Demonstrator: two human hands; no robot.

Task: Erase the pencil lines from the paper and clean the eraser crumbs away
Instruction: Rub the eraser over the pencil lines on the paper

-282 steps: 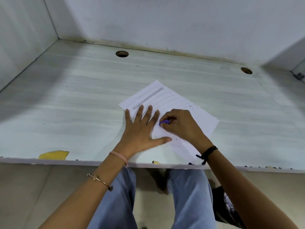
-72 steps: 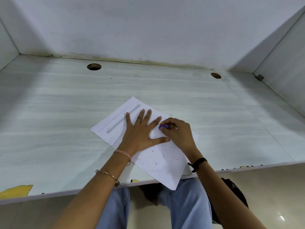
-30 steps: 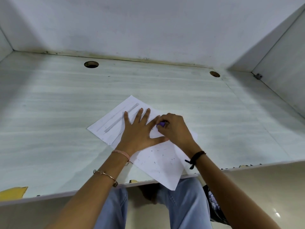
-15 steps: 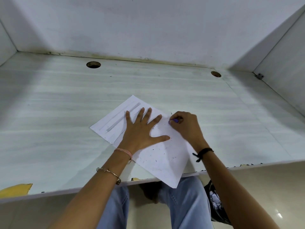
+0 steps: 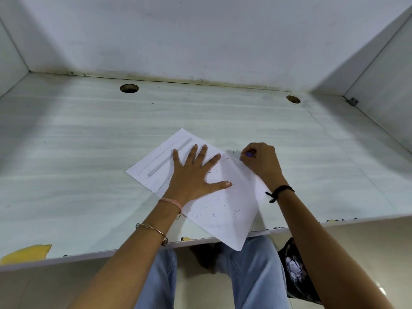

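A white sheet of paper [image 5: 225,210] lies at an angle on the desk, its near corner hanging over the front edge. Grey pencil lines [image 5: 169,157] show on its far left part. Dark eraser crumbs [image 5: 219,202] are scattered over its near half. My left hand [image 5: 192,177] presses flat on the paper, fingers spread. My right hand [image 5: 262,162] is closed around a small purple eraser [image 5: 249,155] at the paper's right edge.
The pale wood-grain desk [image 5: 78,163] has walls at the back and both sides. Two round cable holes [image 5: 129,88] [image 5: 293,99] sit near the back. Chipped yellow patches [image 5: 26,253] mark the front edge. My legs in jeans [image 5: 252,277] are below.
My right hand with the eraser has moved right, away from my left hand's fingertips to the paper's right edge. My left hand stays flat on the sheet.
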